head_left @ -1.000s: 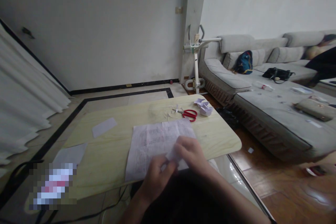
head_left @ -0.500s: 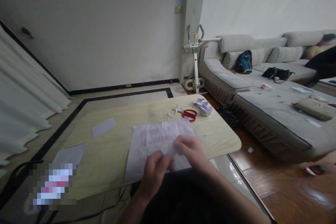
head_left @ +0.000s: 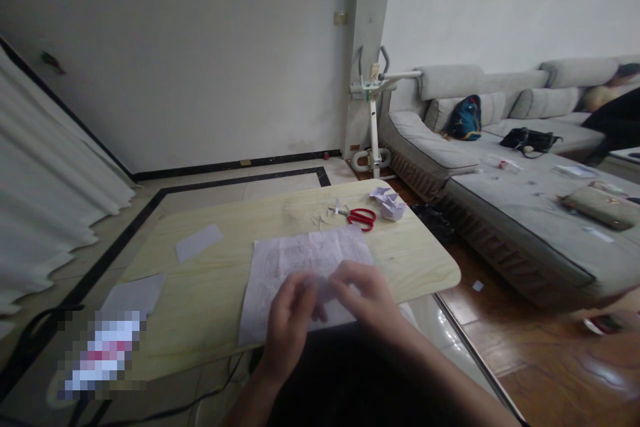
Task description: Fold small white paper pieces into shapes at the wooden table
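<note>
Above a large creased sheet of printed paper (head_left: 280, 260), my left hand (head_left: 294, 310) and my right hand (head_left: 364, 288) come together. Pinched between their fingertips is a small pale piece of paper (head_left: 326, 288), blurred and mostly covered by the fingers. Both hands have curled fingers. Beyond the sheet lie red-handled scissors (head_left: 362, 219) beside thin paper scraps (head_left: 323, 219). Folded white paper shapes (head_left: 393, 208) sit near the table's far right corner.
The pale wooden table (head_left: 210, 307) carries a small white slip (head_left: 199, 243) and white paper (head_left: 133, 295) at the left. A grey sofa (head_left: 525, 207) with bags stands at the right, and a person sits at its far end. Exercise equipment (head_left: 374, 127) stands by the wall.
My left hand has risen slightly, bringing its fingertips up to the level of the right hand's. The small piece of paper has shifted between them. The sheet and scissors stay in place.
</note>
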The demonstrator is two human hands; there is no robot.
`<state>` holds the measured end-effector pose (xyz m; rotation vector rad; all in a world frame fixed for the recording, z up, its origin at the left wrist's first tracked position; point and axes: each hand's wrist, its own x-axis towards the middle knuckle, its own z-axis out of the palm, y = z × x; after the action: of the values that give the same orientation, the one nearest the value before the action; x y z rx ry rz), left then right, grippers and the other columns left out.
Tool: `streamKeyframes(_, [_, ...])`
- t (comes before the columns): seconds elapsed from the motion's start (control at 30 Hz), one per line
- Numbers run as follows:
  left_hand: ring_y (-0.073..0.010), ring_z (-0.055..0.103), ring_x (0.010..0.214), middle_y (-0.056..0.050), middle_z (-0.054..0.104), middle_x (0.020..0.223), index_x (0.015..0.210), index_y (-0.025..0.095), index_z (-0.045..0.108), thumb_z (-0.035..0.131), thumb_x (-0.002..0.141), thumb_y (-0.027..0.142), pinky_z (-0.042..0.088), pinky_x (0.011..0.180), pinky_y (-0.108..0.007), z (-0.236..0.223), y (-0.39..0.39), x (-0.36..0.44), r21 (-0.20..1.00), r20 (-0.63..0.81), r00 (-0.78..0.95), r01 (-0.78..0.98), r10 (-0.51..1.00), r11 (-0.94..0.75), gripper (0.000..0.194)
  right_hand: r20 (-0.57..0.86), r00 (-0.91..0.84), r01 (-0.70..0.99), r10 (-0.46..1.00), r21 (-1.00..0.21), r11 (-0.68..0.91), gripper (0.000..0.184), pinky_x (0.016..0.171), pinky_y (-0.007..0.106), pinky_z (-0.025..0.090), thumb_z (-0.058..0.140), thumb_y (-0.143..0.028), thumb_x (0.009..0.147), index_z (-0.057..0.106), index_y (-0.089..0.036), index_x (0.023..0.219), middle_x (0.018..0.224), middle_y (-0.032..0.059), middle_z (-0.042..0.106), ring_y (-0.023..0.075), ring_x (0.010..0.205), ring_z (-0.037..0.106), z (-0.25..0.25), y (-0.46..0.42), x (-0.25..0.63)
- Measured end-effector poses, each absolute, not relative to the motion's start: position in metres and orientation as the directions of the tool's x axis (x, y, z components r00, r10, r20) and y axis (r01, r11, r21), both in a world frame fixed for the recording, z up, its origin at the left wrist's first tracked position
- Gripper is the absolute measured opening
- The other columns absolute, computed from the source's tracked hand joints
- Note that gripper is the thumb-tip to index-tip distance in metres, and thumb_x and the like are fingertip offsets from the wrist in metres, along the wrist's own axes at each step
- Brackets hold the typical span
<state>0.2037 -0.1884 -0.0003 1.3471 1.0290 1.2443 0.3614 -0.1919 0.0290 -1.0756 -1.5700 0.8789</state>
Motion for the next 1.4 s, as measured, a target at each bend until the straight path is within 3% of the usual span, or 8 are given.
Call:
streamKeyframes(0.23, [-0.0121, 0.061, 0.053, 0.005, 0.062, 0.057, 0.096, 0.019, 0.064, 0.061, 0.088, 0.034, 0.051, 0.053, -0.021, 0.0, -0.19, 0.199, 0.989, 0.137, 0.131, 0.039, 0.982, -0.144, 0.017, 0.281, -0.108, 0.258, 0.954, -0.919, 0.3, 0.012, 0.062, 0.025, 0.042, 0.057, -0.016, 0.081, 0.065, -0.016, 0.072, 0.067, 0.0003, 0.064, 0.0143, 0.065, 0.056, 0.027, -0.19, 0.365])
streamKeyframes(0.5, [-0.0133, 0.063, 0.055, 0.003, 0.064, 0.063, 0.096, 0.017, 0.067, 0.061, 0.088, 0.035, 0.052, 0.053, -0.022, -0.003, -0.188, 0.196, 0.988, 0.094, 0.206, 0.101, 0.974, -0.117, 0.021, 0.17, -0.192, 0.258, 0.967, -0.942, 0.217, 0.013, 0.064, 0.025, 0.044, 0.056, -0.016, 0.081, 0.065, -0.015, 0.072, 0.07, 0.0008, 0.064, 0.0152, 0.069, 0.058, 0.032, -0.186, 0.374])
streamKeyframes(0.77, [-0.0136, 0.061, 0.053, 0.005, 0.06, 0.054, 0.092, 0.017, 0.069, 0.062, 0.087, 0.035, 0.048, 0.052, -0.021, -0.005, -0.182, 0.2, 0.988, 0.04, 0.232, 0.138, 0.972, -0.074, 0.02, 0.122, -0.215, 0.312, 0.969, -0.932, 0.186, 0.017, 0.064, 0.025, 0.043, 0.055, -0.021, 0.086, 0.065, -0.015, 0.074, 0.069, 0.0005, 0.062, 0.0148, 0.068, 0.055, 0.024, -0.18, 0.375])
streamKeyframes(1.0, [-0.0144, 0.062, 0.055, 0.002, 0.063, 0.056, 0.073, 0.018, 0.065, 0.057, 0.089, 0.036, 0.048, 0.055, -0.022, -0.009, -0.177, 0.2, 0.991, 0.017, 0.274, 0.126, 0.962, -0.054, 0.026, 0.062, -0.195, 0.175, 0.979, -0.98, 0.096, 0.018, 0.053, 0.022, 0.038, 0.054, -0.021, 0.084, 0.055, -0.016, 0.067, 0.061, -0.003, 0.052, 0.0113, 0.059, 0.048, 0.001, -0.17, 0.374])
streamKeyframes(1.23, [-0.0147, 0.061, 0.054, 0.001, 0.066, 0.056, 0.089, 0.015, 0.067, 0.06, 0.086, 0.04, 0.047, 0.053, -0.022, -0.022, -0.167, 0.199, 0.994, 0.019, 0.058, 0.105, 0.998, -0.025, 0.026, 0.094, -0.163, 0.13, 0.982, -0.985, 0.115, 0.018, 0.06, 0.025, 0.044, 0.065, -0.032, 0.083, 0.062, -0.016, 0.091, 0.078, 0.0, 0.06, 0.013, 0.067, 0.055, -0.009, -0.165, 0.372])
streamKeyframes(1.4, [-0.015, 0.063, 0.054, 0.002, 0.068, 0.059, 0.113, 0.016, 0.06, 0.058, 0.088, 0.035, 0.05, 0.056, -0.024, -0.022, -0.169, 0.199, 0.995, 0.057, 0.076, 0.075, 0.996, -0.062, 0.031, 0.148, -0.125, 0.117, 0.981, -0.98, 0.163, 0.015, 0.059, 0.024, 0.041, 0.069, -0.024, 0.078, 0.058, -0.017, 0.083, 0.071, -0.0032, 0.055, 0.0116, 0.064, 0.051, -0.014, -0.163, 0.371])
